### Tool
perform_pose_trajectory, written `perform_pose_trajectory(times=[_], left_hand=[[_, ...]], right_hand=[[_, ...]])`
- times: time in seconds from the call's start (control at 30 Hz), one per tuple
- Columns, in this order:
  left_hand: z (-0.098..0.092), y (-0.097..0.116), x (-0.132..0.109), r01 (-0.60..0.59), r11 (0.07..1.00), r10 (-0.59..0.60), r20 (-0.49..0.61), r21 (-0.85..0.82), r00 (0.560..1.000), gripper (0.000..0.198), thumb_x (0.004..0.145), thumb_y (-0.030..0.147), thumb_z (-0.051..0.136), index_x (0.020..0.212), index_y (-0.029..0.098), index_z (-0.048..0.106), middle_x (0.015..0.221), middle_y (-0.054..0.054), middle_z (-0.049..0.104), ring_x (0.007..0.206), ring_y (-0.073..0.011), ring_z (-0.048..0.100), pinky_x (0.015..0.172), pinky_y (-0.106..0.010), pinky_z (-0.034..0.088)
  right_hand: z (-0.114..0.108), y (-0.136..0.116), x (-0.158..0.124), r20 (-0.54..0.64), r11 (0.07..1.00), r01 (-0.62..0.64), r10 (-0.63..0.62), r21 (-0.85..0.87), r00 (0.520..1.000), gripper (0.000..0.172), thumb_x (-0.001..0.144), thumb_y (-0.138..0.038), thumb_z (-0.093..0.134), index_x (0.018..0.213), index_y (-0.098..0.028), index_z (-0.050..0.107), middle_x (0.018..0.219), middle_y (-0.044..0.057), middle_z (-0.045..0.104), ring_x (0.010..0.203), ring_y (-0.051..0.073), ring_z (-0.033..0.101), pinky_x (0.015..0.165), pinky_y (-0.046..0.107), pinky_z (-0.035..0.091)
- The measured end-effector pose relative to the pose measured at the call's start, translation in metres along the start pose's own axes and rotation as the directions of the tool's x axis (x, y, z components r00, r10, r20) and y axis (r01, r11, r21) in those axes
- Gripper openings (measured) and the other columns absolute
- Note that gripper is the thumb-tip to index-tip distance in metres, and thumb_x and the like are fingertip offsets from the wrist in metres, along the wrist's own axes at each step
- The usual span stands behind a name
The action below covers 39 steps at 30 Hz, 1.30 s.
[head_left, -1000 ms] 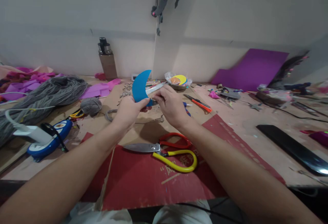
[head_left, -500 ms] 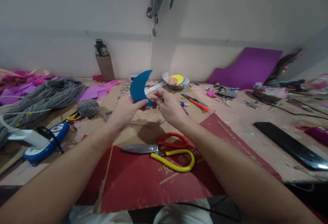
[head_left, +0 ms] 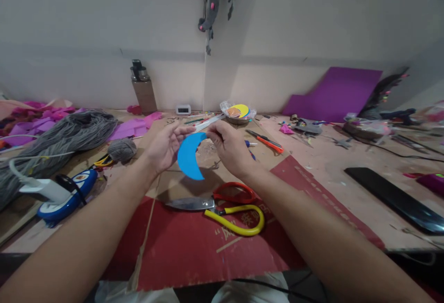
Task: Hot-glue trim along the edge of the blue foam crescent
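Observation:
A blue crescent-shaped cutout (head_left: 188,157) hangs in front of me above the cardboard, its lower tip pointing down. My right hand (head_left: 229,148) pinches its upper tip between thumb and fingers. Just left of it, my left hand (head_left: 166,145) is open, palm turned towards the crescent and fingers stretched out; some fingertips are partly hidden behind the cutout. Below both hands lies a pair of scissors (head_left: 239,232) with one red and one yellow handle, blades pointing left, on a red printed cardboard sheet (head_left: 180,256).
Grey yarn (head_left: 79,141) and a small yarn ball (head_left: 121,149) lie at left, near a blue power strip (head_left: 65,201). A bowl (head_left: 239,120) with yellow cutouts, a red-handled cutter (head_left: 268,143) and a black slab (head_left: 391,196) sit beyond and right. Purple sheet (head_left: 340,92) leans on the wall.
The crescent has turned over to a brighter face, and its free tip now points down instead of up. My left hand has let go and opened; my right hand keeps its pinch.

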<state>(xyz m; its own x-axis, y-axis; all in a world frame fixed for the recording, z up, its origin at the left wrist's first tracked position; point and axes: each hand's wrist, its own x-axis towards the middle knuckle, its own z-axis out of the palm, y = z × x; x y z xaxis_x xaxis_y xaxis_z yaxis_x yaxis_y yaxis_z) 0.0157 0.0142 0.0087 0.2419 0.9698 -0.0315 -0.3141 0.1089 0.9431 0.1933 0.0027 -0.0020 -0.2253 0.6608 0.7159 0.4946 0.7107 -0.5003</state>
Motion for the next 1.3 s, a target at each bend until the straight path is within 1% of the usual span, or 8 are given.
perform_pose_trajectory(times=[0.1,0.2,0.3,0.4,0.67,0.83,0.97,1.3], left_hand=[[0.002,0.000,-0.004,0.156,0.988,-0.156,0.083,0.006,0.984,0.036,0.075,0.048,0.061,0.080,0.013,0.069,0.076,-0.015,0.070,0.064,-0.0222,0.065,0.058,-0.035,0.055],[0.007,-0.003,-0.010,0.186,0.981,-0.193,0.164,0.058,0.967,0.019,0.069,0.029,0.069,0.079,0.012,0.068,0.074,-0.013,0.069,0.062,-0.0197,0.064,0.058,-0.032,0.054],[0.011,-0.005,-0.013,0.126,0.984,-0.147,0.169,0.126,0.975,0.016,0.065,0.014,0.066,0.081,0.012,0.065,0.072,-0.008,0.067,0.056,-0.0139,0.061,0.056,-0.027,0.053],[0.012,-0.006,-0.013,0.051,0.970,-0.082,0.123,0.237,0.989,0.017,0.066,0.012,0.061,0.084,0.013,0.062,0.069,-0.004,0.064,0.051,-0.0097,0.056,0.049,-0.022,0.050],[0.006,-0.013,-0.009,-0.116,0.847,0.044,0.149,0.519,0.988,0.015,0.069,0.016,0.052,0.081,0.015,0.060,0.070,-0.003,0.065,0.051,-0.0101,0.056,0.045,-0.020,0.045],[0.007,-0.013,-0.010,-0.117,0.790,0.050,0.127,0.602,0.991,0.018,0.069,0.019,0.053,0.085,0.015,0.061,0.069,-0.004,0.066,0.050,-0.0109,0.056,0.044,-0.021,0.045],[0.010,-0.012,-0.011,-0.104,0.791,0.040,0.118,0.603,0.992,0.020,0.070,0.022,0.056,0.087,0.014,0.060,0.070,-0.004,0.066,0.051,-0.0113,0.057,0.046,-0.021,0.046],[0.005,-0.013,-0.010,-0.139,0.744,0.096,0.101,0.654,0.990,0.018,0.072,0.033,0.061,0.074,0.015,0.064,0.068,-0.003,0.066,0.049,-0.0108,0.056,0.048,-0.022,0.045]], right_hand=[[0.002,0.001,-0.002,0.006,0.998,0.043,-0.042,-0.047,0.999,0.013,0.091,-0.025,0.044,0.081,-0.020,0.051,0.080,0.003,0.056,0.075,0.016,0.050,0.070,0.028,0.038],[0.004,0.005,-0.004,0.019,0.996,0.058,-0.057,-0.073,0.998,0.013,0.091,-0.025,0.045,0.082,-0.019,0.052,0.082,0.004,0.057,0.076,0.016,0.051,0.070,0.028,0.038],[0.006,0.007,-0.005,0.047,0.995,0.041,-0.037,-0.095,0.998,0.011,0.090,-0.024,0.048,0.082,-0.019,0.053,0.080,0.004,0.058,0.075,0.016,0.051,0.068,0.027,0.037],[0.006,0.009,-0.006,0.063,0.992,0.006,0.002,-0.125,0.998,0.010,0.089,-0.024,0.050,0.082,-0.018,0.054,0.078,0.003,0.058,0.073,0.015,0.050,0.066,0.027,0.035],[-0.003,0.010,0.001,0.101,0.986,0.039,-0.022,-0.163,0.995,0.015,0.087,-0.026,0.058,0.075,-0.018,0.053,0.082,0.003,0.055,0.076,0.014,0.049,0.066,0.026,0.035],[-0.004,0.010,0.002,0.110,0.989,0.017,-0.001,-0.145,0.994,0.016,0.086,-0.025,0.060,0.073,-0.018,0.053,0.077,0.001,0.054,0.071,0.013,0.048,0.064,0.025,0.034],[-0.002,0.013,0.002,0.114,0.995,0.008,0.004,-0.103,0.993,0.017,0.085,-0.027,0.061,0.073,-0.018,0.053,0.075,0.000,0.054,0.069,0.012,0.047,0.064,0.025,0.035],[0.001,0.012,0.004,0.087,0.996,-0.091,0.089,0.016,0.992,0.019,0.083,-0.027,0.061,0.069,-0.018,0.052,0.067,-0.002,0.053,0.063,0.011,0.046,0.060,0.023,0.035]])
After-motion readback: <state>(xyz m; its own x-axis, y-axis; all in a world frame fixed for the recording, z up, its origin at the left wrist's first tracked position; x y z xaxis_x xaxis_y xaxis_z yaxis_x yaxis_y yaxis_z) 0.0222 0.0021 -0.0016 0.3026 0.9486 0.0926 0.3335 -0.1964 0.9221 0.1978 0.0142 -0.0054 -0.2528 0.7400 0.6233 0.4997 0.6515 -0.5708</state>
